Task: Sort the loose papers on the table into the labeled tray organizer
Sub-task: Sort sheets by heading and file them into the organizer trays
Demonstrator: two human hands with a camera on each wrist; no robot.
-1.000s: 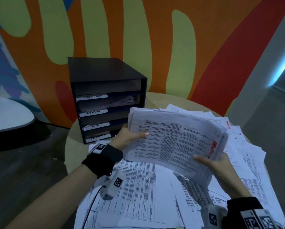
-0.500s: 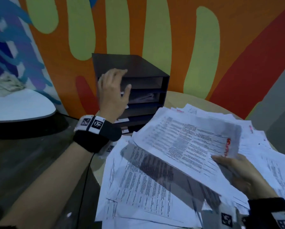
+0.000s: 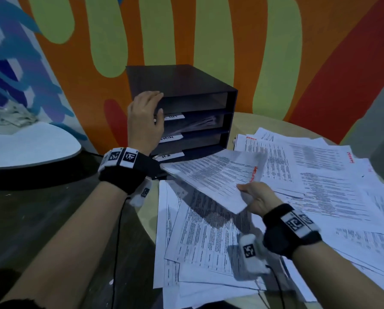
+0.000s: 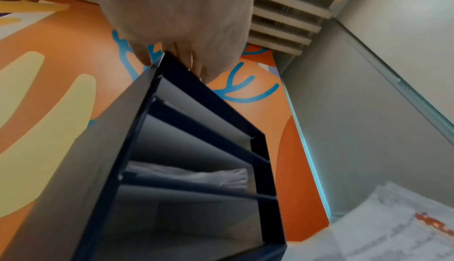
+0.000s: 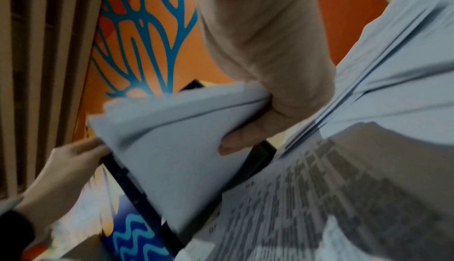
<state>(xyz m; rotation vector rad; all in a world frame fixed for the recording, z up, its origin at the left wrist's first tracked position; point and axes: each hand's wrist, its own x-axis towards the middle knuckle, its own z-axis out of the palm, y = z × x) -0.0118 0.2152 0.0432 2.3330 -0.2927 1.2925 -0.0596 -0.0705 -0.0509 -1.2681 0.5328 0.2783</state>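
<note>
A black document sorter (image 3: 182, 85) with several labelled shelves stands at the back of a round beige table (image 3: 244, 121). My left hand (image 3: 151, 103) grips its top front left corner, fingers over the top panel and thumb at the front; the left wrist view shows those fingers (image 4: 196, 65) on the sorter's (image 4: 196, 148) upper edge. My right hand (image 3: 249, 190) pinches a sheaf of printed papers (image 3: 215, 175) by its near right corner and holds it tilted above the table, its far edge close to the sorter's lowest shelves. In the right wrist view the thumb (image 5: 245, 135) presses on the sheaf (image 5: 167, 139).
Loose printed sheets (image 3: 320, 175) cover most of the table. The sorter's second shelf holds a thin stack of paper (image 3: 202, 123). A white round table (image 3: 30, 146) stands to the left over dark floor. A painted orange and green wall rises right behind the sorter.
My left hand let go of the sheaf, rose to the sorter and now grips its top corner. My right hand alone holds the sheaf, which has swung lower and towards the sorter.
</note>
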